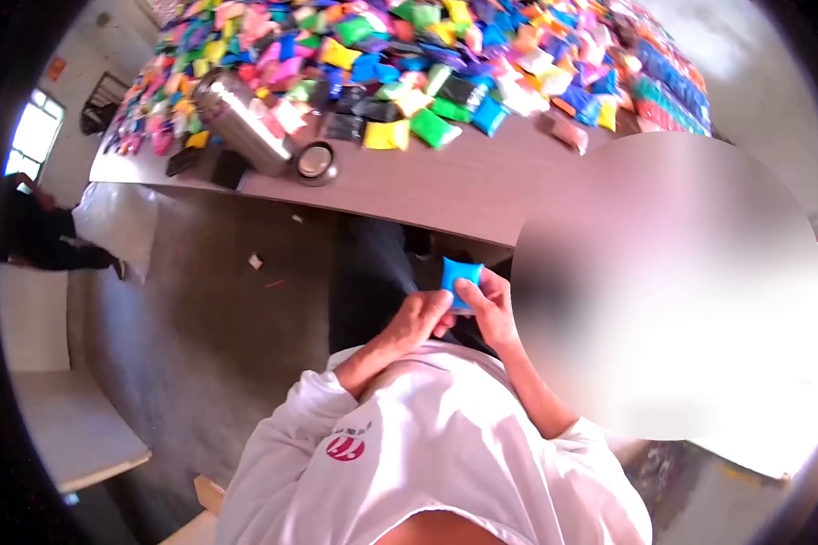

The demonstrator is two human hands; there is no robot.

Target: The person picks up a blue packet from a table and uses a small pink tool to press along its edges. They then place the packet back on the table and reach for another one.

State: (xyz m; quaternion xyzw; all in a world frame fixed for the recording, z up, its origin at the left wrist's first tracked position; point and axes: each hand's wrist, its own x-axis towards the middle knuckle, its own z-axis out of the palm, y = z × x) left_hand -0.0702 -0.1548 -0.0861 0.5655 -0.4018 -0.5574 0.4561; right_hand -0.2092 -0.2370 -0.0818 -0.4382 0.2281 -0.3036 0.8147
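A small, puffy blue packet (461, 274) is held in front of my waist, below the table's front edge. My right hand (492, 307) grips it from the right, thumb pressed on its face and fingers behind it. From the left, my left hand (422, 318) pinches its lower left corner, with the fingers curled underneath and partly hidden. What is printed on the packet, if anything, is too small to read.
A table (409, 191) ahead bears a large heap of colourful packets (364, 54). A steel flask (245, 123), its round cup-like lid (316, 163) and a dark box (228, 170) stand near the edge. Another person (50, 232) is at far left. A blurred patch hides the right side.
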